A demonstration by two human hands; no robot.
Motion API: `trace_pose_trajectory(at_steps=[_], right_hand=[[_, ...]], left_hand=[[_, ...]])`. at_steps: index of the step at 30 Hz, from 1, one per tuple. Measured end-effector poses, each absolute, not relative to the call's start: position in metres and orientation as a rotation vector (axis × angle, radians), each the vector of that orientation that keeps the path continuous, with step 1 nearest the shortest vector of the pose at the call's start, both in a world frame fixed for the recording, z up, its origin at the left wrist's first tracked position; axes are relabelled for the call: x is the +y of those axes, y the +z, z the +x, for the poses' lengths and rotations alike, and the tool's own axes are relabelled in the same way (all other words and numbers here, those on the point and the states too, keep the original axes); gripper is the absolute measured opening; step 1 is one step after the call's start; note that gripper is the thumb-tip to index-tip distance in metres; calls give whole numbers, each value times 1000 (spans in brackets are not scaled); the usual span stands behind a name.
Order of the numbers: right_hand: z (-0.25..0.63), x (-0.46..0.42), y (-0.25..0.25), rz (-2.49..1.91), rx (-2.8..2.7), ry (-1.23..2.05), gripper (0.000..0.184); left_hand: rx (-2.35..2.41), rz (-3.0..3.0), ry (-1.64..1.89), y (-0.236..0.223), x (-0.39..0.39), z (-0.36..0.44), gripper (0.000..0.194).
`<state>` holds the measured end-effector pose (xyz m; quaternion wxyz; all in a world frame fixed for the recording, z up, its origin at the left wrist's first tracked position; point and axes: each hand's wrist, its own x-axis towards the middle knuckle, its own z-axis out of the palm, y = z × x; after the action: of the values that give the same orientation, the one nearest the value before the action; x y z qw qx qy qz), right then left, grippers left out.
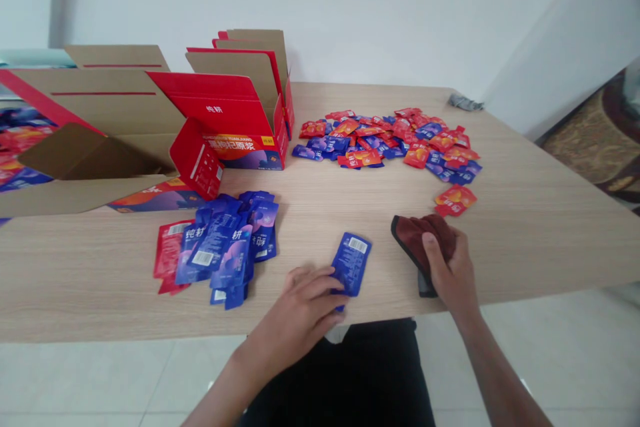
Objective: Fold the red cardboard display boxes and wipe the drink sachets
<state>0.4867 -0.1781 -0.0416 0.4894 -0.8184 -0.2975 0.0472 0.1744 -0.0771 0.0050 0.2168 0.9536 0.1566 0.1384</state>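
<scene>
A blue pouch (351,264) lies on the table before me, its printed side with a white barcode up. My left hand (311,300) rests at its lower left edge, fingers stretched out and touching it. To the right, my right hand (453,267) is closed around a bunched brown cloth (425,240) with a dark border, just above or on the tabletop. Left of my left hand is a loose pile of blue pouches (220,247), with red pouches (170,257) at its left side.
Open red cardboard boxes (210,90) stand at the left and back left. A spread heap of small red and blue sachets (385,137) lies at the back, with one red sachet (455,200) nearer me. A grey crumpled item (465,103) lies by the wall.
</scene>
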Motion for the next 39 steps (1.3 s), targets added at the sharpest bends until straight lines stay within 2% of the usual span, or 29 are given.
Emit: trace_pose_trajectory(at_steps=[3,8,11,15,18,23,29,32,36,39], right_hand=[[488,-177,-41,-1962,-757,123,69],[475,-169,-26,-1955,-960,-13,60],[442,-159,-12,-1822,-1257,-128,49],[393,-146,-9,-1636,-1839,-30,35],[383,-136,-19,-1592,-2084,-55,32],[427,-104,-29,-1718,-2032,-215,39],[455,-92,-1,-1825,-1759,-418,42],[424,-118,7,-1707,-1719,-334,42],[385,-143,-10,-1548,-2123,-53,31],[395,-131,-27,-1616,-2128,-74,32]], left_hand=[[460,2747,461,0,-92,166,38],[508,2899,650,-21,-115,158,36],[470,2944,732,-36,-121,157,34],[444,2967,723,-40,-121,155,32],[425,2976,679,-37,-119,153,36],[383,2983,657,-36,-117,150,40],[409,2932,759,-42,-116,153,39],[428,2908,752,-43,-118,153,39],[475,2881,712,-41,-120,153,38],[458,2891,707,-40,-119,154,40]])
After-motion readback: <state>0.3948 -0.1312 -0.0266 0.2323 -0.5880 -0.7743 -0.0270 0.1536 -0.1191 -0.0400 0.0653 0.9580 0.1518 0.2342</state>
